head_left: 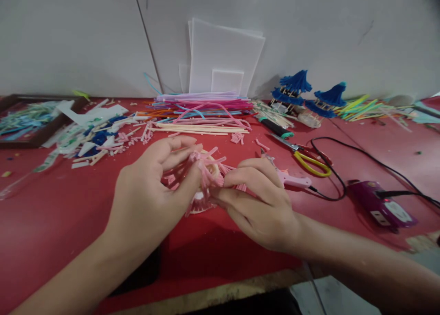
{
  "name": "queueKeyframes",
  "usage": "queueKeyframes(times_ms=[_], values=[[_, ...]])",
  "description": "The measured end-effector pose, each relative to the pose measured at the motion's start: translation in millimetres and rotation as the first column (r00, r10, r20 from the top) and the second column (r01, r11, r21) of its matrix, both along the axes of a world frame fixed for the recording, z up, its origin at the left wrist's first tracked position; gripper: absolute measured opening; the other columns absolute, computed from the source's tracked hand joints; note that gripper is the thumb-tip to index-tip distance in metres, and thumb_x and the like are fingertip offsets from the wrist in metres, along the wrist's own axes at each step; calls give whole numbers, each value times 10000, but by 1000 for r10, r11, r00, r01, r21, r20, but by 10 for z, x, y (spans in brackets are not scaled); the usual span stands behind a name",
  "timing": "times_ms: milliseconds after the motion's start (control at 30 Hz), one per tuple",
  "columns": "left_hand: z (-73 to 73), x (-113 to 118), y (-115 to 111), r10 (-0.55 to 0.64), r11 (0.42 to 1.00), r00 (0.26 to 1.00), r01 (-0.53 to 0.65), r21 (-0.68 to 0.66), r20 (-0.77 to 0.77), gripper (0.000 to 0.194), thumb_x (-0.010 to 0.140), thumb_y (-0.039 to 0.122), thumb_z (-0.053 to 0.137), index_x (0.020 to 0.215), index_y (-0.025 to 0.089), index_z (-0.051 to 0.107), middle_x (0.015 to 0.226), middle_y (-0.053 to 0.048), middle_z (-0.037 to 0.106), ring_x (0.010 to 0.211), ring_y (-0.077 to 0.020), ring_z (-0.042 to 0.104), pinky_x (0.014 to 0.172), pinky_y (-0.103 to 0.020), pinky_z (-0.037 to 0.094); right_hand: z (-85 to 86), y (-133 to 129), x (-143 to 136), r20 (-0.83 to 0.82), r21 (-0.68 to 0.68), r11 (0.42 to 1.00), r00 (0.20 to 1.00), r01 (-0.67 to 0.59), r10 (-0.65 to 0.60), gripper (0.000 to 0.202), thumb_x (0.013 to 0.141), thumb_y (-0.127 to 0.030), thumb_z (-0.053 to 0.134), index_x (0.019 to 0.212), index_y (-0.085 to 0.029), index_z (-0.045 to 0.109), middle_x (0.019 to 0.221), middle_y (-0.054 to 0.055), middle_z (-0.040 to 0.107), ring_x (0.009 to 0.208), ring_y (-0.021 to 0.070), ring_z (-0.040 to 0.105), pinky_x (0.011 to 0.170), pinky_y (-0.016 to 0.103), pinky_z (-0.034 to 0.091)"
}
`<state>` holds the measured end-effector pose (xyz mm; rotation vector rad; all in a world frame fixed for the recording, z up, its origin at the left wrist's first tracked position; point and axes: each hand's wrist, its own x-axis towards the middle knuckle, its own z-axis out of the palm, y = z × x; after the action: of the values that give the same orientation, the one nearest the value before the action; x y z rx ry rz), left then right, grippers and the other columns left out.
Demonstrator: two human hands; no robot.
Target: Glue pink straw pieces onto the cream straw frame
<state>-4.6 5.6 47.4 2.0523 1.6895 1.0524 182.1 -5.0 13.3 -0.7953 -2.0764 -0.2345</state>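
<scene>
A small craft piece of pink fuzzy strips [208,168], with pale ring-like parts inside it, is between my two hands above the red table. My left hand [154,182] grips it from the left, thumb and fingers closed round its upper part. From the right, my right hand [257,198] pinches at the lower right strips, its fingertips pressed together. What exactly lies between them is partly hidden. Beneath the piece shows a fringed whitish-pink edge [201,205]. Behind my right hand lies a pink glue gun [297,181], partly covered by the fingers.
Pipe cleaners [206,108] lie bundled at the back. Scraps [99,136] and a brown frame [34,143] are left. Scissors [312,163], a black-green-handled tool [277,128] and blue-roofed models [295,82] stand or lie right. A cord runs to a purple power strip [381,207].
</scene>
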Motion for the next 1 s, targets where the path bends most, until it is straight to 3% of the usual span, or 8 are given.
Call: queueKeyframes(times_ms=[100,267,433,567,667,800,867,1000], values=[[-14,-1,-6,-28,1000,1000,28,-6,-1,273,863,415,593,1097,277,619,1138,-16,743,1058,-291,731,682,-328,661,-14,3,2,0,-2,1000,1000,11,-11,142,868,-113,672,752,-187,711,803,22,698,855,161,566,820,303,494],[6,-1,-56,-107,986,980,82,148,170,284,914,353,564,1192,299,552,1290,-7,640,1260,-258,602,1114,-460,507,8,-24,91,18,-27,998,998,-55,55,44,863,-153,687,871,-171,727,855,51,683,886,180,586,802,336,522],[123,-3,-83,92,975,978,-127,182,190,144,913,433,548,982,335,627,992,31,686,956,-240,677,909,-481,588,100,-78,307,6,-75,994,997,-79,79,121,889,-183,652,1000,-157,691,908,62,684,848,167,635,829,360,532],[189,-39,-81,217,962,973,-226,151,73,195,943,422,502,960,296,650,903,0,604,954,-248,626,920,-514,514,80,-68,692,95,-150,984,992,95,-82,196,885,-149,596,1064,-191,664,939,62,706,864,184,670,773,345,547],[177,-59,-80,172,964,982,-185,192,80,219,940,428,474,976,307,653,860,7,569,899,-243,606,836,-507,497,-83,-55,1111,309,-263,889,906,374,-290,401,857,-149,497,1242,-195,599,1120,111,702,1047,272,666,871,458,561],[71,-74,-81,87,985,972,-117,129,217,349,1004,472,302,1197,344,564,755,12,521,824,-240,621,828,-526,491,-412,-62,1509,575,-256,826,766,502,-287,585,784,-133,473,1367,-114,509,1233,183,665,1185,345,609,966,533,527],[-21,-90,-83,-43,986,996,29,167,80,487,944,606,388,1346,344,469,1019,-29,617,1019,-309,622,971,-577,474,-552,-39,1553,571,-304,810,776,502,-267,595,760,-102,467,1352,-124,526,1185,158,689,1129,318,641,950,499,541],[-209,-110,-101,-78,981,968,118,157,-239,1100,613,704,772,1477,209,306,1412,-195,482,1288,-496,468,1078,-694,389,-686,63,1483,394,-402,763,848,507,-355,429,698,-102,486,1088,-146,658,1008,138,717,965,327,677,883,517,535]])
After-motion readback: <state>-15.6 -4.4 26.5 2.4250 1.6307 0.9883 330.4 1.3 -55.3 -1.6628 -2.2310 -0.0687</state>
